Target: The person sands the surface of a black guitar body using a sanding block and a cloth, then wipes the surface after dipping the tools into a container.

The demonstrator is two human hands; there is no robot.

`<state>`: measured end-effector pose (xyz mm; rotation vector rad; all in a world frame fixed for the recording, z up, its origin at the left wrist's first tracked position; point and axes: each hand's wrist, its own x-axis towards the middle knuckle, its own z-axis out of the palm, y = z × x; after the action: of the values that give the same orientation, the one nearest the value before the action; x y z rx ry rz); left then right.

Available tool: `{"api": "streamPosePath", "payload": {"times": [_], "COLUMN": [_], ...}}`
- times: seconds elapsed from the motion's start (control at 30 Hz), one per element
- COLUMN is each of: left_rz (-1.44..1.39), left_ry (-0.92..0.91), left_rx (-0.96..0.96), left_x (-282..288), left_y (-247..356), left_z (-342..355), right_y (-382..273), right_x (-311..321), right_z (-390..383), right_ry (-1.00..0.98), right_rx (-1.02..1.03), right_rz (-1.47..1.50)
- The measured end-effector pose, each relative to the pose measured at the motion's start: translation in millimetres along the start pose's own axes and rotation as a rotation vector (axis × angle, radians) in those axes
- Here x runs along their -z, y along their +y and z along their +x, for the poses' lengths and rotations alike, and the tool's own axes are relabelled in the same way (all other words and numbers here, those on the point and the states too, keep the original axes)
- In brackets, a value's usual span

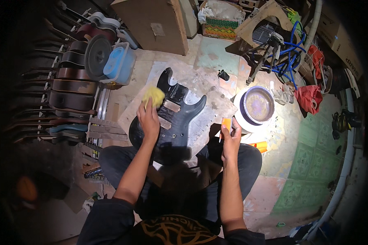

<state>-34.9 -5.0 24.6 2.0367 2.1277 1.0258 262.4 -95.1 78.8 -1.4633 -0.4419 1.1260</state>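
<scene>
The left hand (149, 122) grasped a crumpled yellow cloth (153, 97) at the far left edge of a black guitar body (178, 134); whether the cloth touched the wood could not be told. The right hand (232, 141) gripped an orange block (226, 122) between thumb and fingers, just right of the guitar body, which lay between the hands on a pale board (216, 107), its near end by the person's legs (120, 163). Right of the board stood a round bowl (249, 117), and near it, by the right knee, lay another orange thing (259, 146). A small black scrap (223, 75) lay far of the board. Many guitars (71, 100) lined the left side, beside a blue tub (128, 67). At the far right were a coiled blue hose (291, 61) and a red bag (308, 99).
</scene>
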Motion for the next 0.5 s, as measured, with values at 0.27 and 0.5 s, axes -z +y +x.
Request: {"api": "streamPosePath", "payload": {"times": [0.27, 0.5], "left_rz": [0.321, 0.114], "left_ry": [-0.500, -0.543], "left_rx": [-0.171, -0.593], "left_x": [17.9, -38.9], "left_y": [28.9, 76.0], "left_z": [-91.6, -65.2], "right_y": [18.9, 1.1], "right_x": [5.8, 1.7], "right_z": [8.1, 1.9], "right_ry": [-0.014, 0.010], "right_rx": [0.011, -0.047], "right_rz": [-0.017, 0.012]}}
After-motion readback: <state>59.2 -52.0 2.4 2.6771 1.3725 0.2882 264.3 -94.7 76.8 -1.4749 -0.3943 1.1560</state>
